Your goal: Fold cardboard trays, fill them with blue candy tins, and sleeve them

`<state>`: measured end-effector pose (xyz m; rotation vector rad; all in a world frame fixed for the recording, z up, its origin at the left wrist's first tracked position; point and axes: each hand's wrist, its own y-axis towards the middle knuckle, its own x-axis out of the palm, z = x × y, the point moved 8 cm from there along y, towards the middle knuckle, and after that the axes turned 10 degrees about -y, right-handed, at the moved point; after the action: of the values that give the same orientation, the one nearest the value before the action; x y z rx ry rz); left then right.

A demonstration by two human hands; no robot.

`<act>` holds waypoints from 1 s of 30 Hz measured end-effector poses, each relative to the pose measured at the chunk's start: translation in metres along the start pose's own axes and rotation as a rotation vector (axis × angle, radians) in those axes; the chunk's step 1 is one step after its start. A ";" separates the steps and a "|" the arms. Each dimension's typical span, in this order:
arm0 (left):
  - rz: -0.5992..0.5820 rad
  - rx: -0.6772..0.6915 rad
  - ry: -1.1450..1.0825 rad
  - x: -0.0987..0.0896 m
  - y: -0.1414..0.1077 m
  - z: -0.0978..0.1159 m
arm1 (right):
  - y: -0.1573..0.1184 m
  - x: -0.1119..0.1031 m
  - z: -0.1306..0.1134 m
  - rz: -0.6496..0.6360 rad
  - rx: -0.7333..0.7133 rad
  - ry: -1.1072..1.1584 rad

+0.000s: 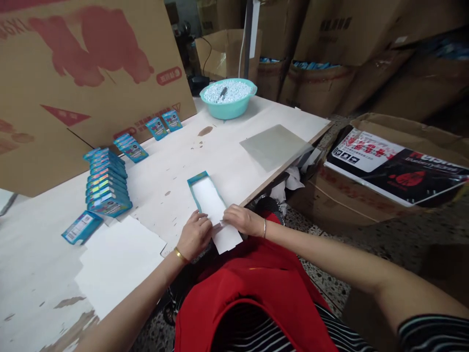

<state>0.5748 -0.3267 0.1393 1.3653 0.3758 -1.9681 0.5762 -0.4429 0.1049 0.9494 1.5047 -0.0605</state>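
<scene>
Right at the table's (176, 168) near edge, the left hand (195, 233) and right hand (242, 220) both pinch one open carton (210, 195), thumbs partly hidden. Leftward lie white sheets (119, 261), overlapping past counting, and one loose blue box (82, 228). Beyond come packed blue boxes (110, 188), too tight to count, two separate packets (157, 128) and one basin (227, 110) of white pellets (234, 91).

the single head view looks forward and steeply down over the table (176, 161).
</scene>
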 end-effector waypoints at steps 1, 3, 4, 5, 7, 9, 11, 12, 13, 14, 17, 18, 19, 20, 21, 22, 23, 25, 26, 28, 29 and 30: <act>0.018 -0.021 0.000 0.001 0.000 0.000 | -0.004 0.000 -0.001 -0.001 -0.039 -0.010; 0.044 -0.053 -0.014 0.001 0.001 0.000 | -0.014 0.000 -0.003 -0.038 -0.135 -0.013; 0.059 -0.070 -0.022 0.001 0.000 0.000 | -0.019 -0.001 -0.004 -0.068 -0.169 -0.010; 0.073 -0.085 -0.027 0.001 0.000 0.000 | -0.024 0.000 -0.004 -0.107 -0.192 -0.005; 0.083 -0.101 -0.041 0.000 -0.001 -0.001 | -0.029 0.001 -0.003 -0.167 -0.192 0.006; 0.083 -0.076 -0.090 -0.001 -0.003 -0.001 | -0.026 -0.001 -0.002 -0.143 -0.138 0.043; 0.072 -0.018 -0.173 -0.004 -0.006 -0.001 | -0.017 -0.006 0.000 -0.036 -0.019 0.136; 0.052 0.015 -0.214 -0.004 -0.008 0.000 | -0.011 -0.008 0.002 0.029 0.059 0.198; 0.027 0.040 -0.243 -0.004 -0.009 0.001 | -0.006 -0.009 0.004 0.084 0.139 0.263; 0.008 0.046 -0.253 -0.004 -0.010 0.001 | -0.002 -0.009 0.007 0.131 0.220 0.323; 0.089 -0.113 -0.156 -0.006 -0.006 -0.007 | 0.005 -0.006 0.014 0.212 0.437 0.427; 0.139 -0.208 -0.099 -0.008 -0.004 -0.011 | 0.004 -0.005 0.017 0.230 0.497 0.425; 0.167 -0.296 -0.043 -0.008 -0.002 -0.014 | 0.002 -0.004 0.018 0.244 0.535 0.399; 0.167 -0.364 0.006 -0.007 0.000 -0.016 | 0.000 -0.003 0.017 0.246 0.533 0.350; 0.138 -0.400 0.045 -0.005 0.003 -0.016 | 0.000 -0.002 0.014 0.234 0.488 0.284; 0.095 -0.403 0.072 -0.003 0.006 -0.014 | 0.000 -0.001 0.009 0.216 0.416 0.203; 0.059 -0.382 0.096 -0.001 0.009 -0.011 | -0.001 0.000 0.003 0.192 0.339 0.116; 0.045 -0.309 0.148 -0.003 0.010 -0.005 | -0.002 0.006 -0.003 0.131 0.254 -0.034; 0.060 -0.272 0.177 -0.006 0.009 -0.001 | -0.003 0.008 -0.003 0.108 0.246 -0.082; 0.076 -0.224 0.234 -0.008 0.005 0.004 | -0.001 0.011 -0.001 0.070 0.265 -0.111; 0.066 -0.212 0.263 -0.006 0.004 0.006 | 0.001 0.011 -0.001 0.051 0.267 -0.100; 0.044 -0.204 0.289 -0.003 0.004 0.007 | 0.004 0.012 -0.001 0.030 0.264 -0.081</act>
<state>0.5735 -0.3325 0.1456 1.5112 0.6572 -1.6479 0.5795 -0.4339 0.0970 1.1662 1.4292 -0.2781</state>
